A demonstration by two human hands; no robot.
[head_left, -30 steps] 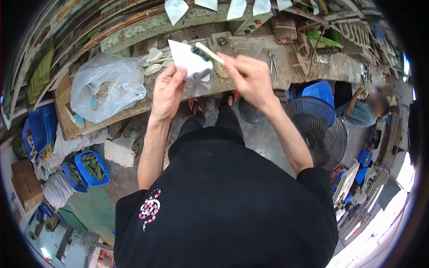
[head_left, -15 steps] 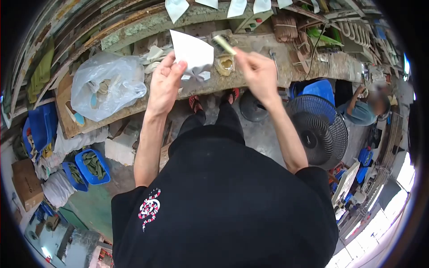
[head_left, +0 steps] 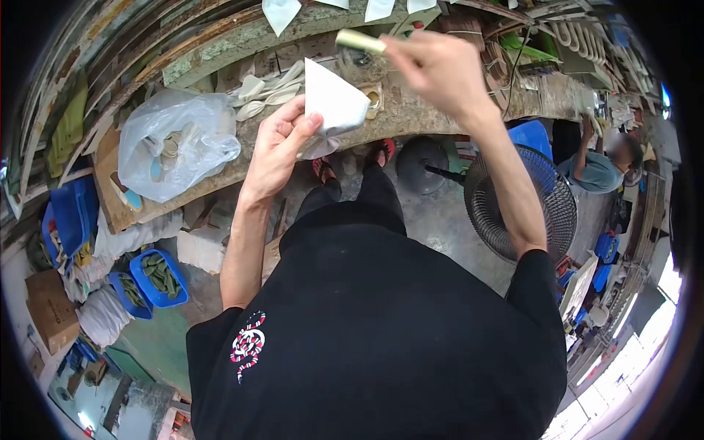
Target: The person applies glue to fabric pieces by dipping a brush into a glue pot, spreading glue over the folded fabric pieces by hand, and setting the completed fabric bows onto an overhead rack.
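Observation:
My left hand (head_left: 282, 143) pinches the lower left edge of a white pointed piece of sheet material (head_left: 334, 99), curved like a shoe upper, above the bench front. Its lower edge looks gathered. In my right hand (head_left: 444, 70), raised to the right, is a short pale-handled brush (head_left: 361, 41); its tip points left and is partly blurred. The brush is apart from the white piece. Just right of that piece, a small pot (head_left: 375, 97) with yellowish contents sits on the bench, partly hidden.
On the worn bench (head_left: 433, 110) lie a clear plastic bag (head_left: 176, 139) and pale strips (head_left: 275, 92). Similar white pieces (head_left: 280, 13) line the far rack. A black fan (head_left: 513, 202) stands at right, near another person (head_left: 598, 169). Blue bins (head_left: 158, 277) are at lower left.
My right hand has lifted up and to the right with the brush. My left hand has shifted slightly right, carrying the white piece, which now partly covers the pot.

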